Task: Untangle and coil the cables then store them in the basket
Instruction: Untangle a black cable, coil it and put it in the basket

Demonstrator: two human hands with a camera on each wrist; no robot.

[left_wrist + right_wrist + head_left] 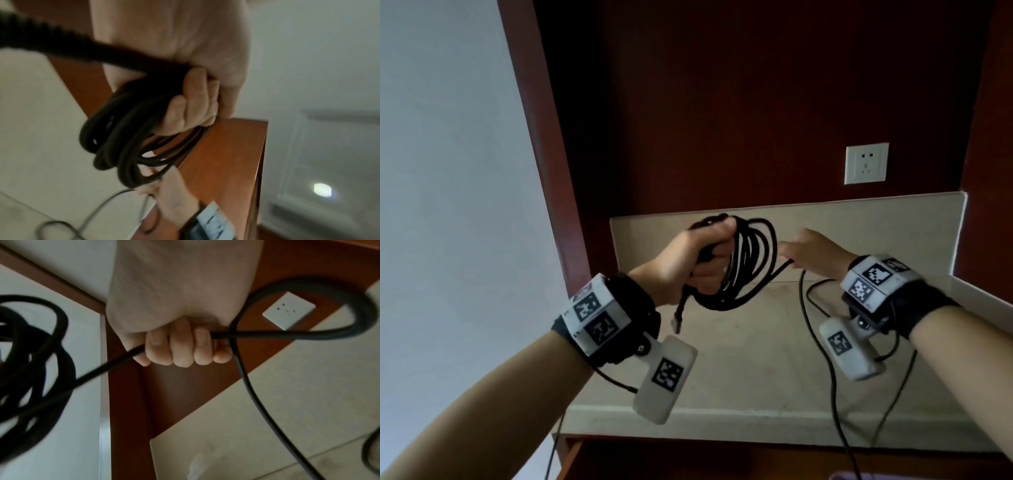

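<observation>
My left hand (705, 257) grips a coil of black cable (743, 267) above the beige counter (739, 349), its several loops hanging from my fist. One plug end (677, 318) dangles below that hand. In the left wrist view the curled fingers (191, 104) wrap the coil (127, 138). To the right, my right hand (801, 250) holds the loose run of the same cable (804, 308), which drops to the counter. The right wrist view shows its fingers (180, 345) curled round the cable (242, 369). No basket is in view.
A white wall socket (866, 163) sits on the dark red wood back panel (722, 120). A beige upstand (859, 222) runs along the counter's back and right side. A grey wall (441, 171) lies to the left. Thin sensor wires (893, 394) hang from my wrists.
</observation>
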